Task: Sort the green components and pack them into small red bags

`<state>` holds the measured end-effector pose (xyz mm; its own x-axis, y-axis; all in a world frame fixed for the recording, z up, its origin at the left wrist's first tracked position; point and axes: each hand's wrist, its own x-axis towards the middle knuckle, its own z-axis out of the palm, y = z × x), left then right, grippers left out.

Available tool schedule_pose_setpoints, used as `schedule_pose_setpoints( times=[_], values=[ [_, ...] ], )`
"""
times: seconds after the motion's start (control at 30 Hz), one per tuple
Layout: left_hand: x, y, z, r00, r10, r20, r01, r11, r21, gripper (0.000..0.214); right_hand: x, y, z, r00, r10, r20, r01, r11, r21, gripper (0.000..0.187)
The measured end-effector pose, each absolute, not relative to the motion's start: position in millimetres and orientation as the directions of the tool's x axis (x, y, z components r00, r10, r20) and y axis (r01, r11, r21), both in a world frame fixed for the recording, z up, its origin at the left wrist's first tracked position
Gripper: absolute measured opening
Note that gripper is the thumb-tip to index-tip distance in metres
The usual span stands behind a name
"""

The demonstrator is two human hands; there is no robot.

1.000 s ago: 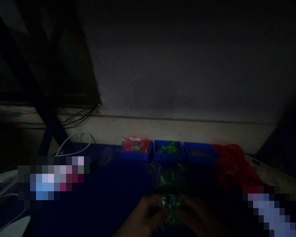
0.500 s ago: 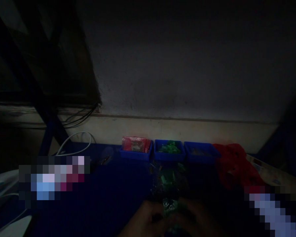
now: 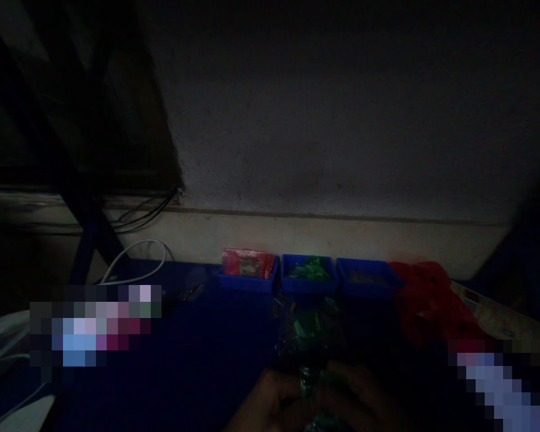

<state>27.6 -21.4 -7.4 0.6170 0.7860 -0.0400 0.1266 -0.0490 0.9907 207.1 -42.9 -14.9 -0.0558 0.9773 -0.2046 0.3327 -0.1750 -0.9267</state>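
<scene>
At the bottom middle of the dim head view, my left hand (image 3: 263, 399) and my right hand (image 3: 362, 390) are close together over the blue table. Their fingers are closed around a shiny, see-through greenish plastic packet (image 3: 306, 381). Its lower part is hidden by the fingers, and what is inside cannot be made out. Just beyond the hands lies a loose heap of clear plastic with green pieces (image 3: 308, 325). A few small brass-coloured pieces (image 3: 276, 308) lie at the left of this heap.
Along the back stand three blue trays: one with red packets (image 3: 247, 264), one with green pieces (image 3: 312, 269), and a right tray (image 3: 369, 291) with dim small items. Red crumpled material (image 3: 425, 300) lies right. A white cable (image 3: 164, 261) loops at the left.
The greenish packet has shifted slightly down and turned between the fingers, showing less of its bright face. Both hands stay in nearly the same place.
</scene>
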Motion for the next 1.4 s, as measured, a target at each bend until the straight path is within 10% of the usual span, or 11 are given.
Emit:
schedule_pose_setpoints(
  times=[0.4,0.9,1.13,1.4],
  values=[
    [25,-11,-14,0.511,0.856,-0.081,0.114,0.026,0.993,0.046,214,-28,0,-0.144,0.990,-0.001,0.299,0.043,-0.953,0.015],
    [25,1,-21,0.377,0.916,-0.141,-0.138,0.205,0.969,0.043,224,-26,-10,-0.232,0.973,-0.012,-0.027,-0.018,-0.999,0.029],
    [23,-6,-15,0.511,0.824,-0.244,-0.256,0.417,0.872,0.033,217,-33,5,-0.184,0.983,-0.024,0.296,0.032,-0.955,0.017],
    [21,-5,-9,0.498,0.853,-0.158,-0.194,0.287,0.938,0.032,211,-29,-2,-0.216,0.970,0.116,0.499,0.211,-0.840,0.007]
  ],
)
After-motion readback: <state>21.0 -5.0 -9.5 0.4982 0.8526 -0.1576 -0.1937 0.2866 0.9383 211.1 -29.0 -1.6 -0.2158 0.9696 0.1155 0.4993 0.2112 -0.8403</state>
